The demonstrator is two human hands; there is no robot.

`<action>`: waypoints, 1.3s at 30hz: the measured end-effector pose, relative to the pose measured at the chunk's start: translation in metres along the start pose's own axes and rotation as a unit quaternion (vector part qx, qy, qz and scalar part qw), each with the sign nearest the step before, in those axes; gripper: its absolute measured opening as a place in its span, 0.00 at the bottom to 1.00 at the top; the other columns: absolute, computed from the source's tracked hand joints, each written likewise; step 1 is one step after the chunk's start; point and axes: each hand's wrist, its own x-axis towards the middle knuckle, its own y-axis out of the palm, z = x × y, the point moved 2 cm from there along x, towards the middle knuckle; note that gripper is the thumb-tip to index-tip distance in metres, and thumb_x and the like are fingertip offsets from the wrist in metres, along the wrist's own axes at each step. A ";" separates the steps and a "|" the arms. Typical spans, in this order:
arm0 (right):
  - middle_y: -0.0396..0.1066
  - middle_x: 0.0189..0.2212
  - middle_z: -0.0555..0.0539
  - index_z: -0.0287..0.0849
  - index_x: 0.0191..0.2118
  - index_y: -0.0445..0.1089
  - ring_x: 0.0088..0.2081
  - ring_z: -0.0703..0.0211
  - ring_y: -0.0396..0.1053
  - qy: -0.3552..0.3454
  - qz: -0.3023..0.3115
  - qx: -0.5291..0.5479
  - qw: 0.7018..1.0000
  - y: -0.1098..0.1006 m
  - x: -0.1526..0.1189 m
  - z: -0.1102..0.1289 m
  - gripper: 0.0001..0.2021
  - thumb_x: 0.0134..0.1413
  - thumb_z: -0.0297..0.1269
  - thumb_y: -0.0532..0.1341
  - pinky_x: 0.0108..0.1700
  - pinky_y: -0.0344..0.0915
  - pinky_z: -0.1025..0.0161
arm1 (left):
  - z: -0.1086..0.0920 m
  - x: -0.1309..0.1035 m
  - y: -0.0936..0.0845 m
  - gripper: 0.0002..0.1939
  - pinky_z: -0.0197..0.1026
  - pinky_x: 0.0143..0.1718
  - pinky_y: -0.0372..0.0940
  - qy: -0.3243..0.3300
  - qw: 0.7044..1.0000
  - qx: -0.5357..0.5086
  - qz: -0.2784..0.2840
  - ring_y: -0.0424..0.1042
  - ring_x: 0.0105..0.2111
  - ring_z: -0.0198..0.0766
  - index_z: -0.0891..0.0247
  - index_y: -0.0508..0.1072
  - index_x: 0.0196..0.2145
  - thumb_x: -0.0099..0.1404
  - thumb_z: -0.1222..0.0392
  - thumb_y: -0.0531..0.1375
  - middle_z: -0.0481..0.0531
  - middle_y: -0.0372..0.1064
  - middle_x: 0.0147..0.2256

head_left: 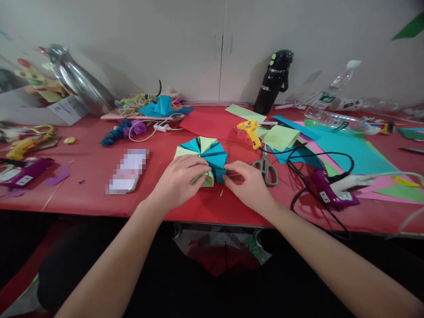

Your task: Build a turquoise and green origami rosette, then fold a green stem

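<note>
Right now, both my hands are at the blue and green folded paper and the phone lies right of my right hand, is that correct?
Not quite: the head view shows the phone lying left of your left hand. That hand and your right hand are at the folded paper.

The folded paper wheel (213, 154) mixes blue and pale green wedges against a red table (82, 176). Right of the wheel I see a bright yellow glue gun (249, 128), scissors (265, 164) with grey-green handles, loose sheets (351, 148) in blue, pink and green, and a purple power strip (320, 184) with white patches. Behind the wheel, the flask (270, 88) is black with lime-green bits and white lettering. Left of the wheel, the jug (79, 81) gleams silver and the bundle (116, 134) is dark blue and violet.
</note>
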 end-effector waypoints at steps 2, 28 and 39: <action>0.76 0.38 0.46 0.44 0.41 0.74 0.38 0.56 0.76 0.014 0.007 -0.003 1.000 -0.003 0.000 -0.003 0.07 0.58 0.29 0.63 0.43 0.73 0.58 | 0.000 0.000 -0.003 0.10 0.50 0.51 0.66 -0.001 1.000 -0.008 0.008 0.73 0.49 0.45 0.59 0.77 0.43 0.68 0.67 0.59 0.52 0.77 0.46; 0.75 0.38 0.44 0.44 0.43 0.75 0.39 0.54 0.75 -0.022 0.023 -0.045 0.998 0.000 -0.002 0.010 0.10 0.59 0.27 0.59 0.43 0.73 0.57 | -0.008 0.004 0.002 0.10 0.48 0.50 0.65 0.016 1.000 -0.015 0.007 0.74 0.47 0.44 0.59 0.77 0.43 0.67 0.68 0.59 0.52 0.77 0.46; 0.73 0.38 0.46 0.45 0.44 0.73 0.40 0.55 0.72 -0.004 0.043 -0.005 0.999 -0.001 -0.007 0.027 0.10 0.56 0.29 0.64 0.44 0.72 0.58 | -0.011 0.010 0.003 0.10 0.49 0.48 0.62 -0.020 0.999 0.028 0.010 0.74 0.47 0.46 0.59 0.75 0.42 0.64 0.68 0.60 0.50 0.77 0.44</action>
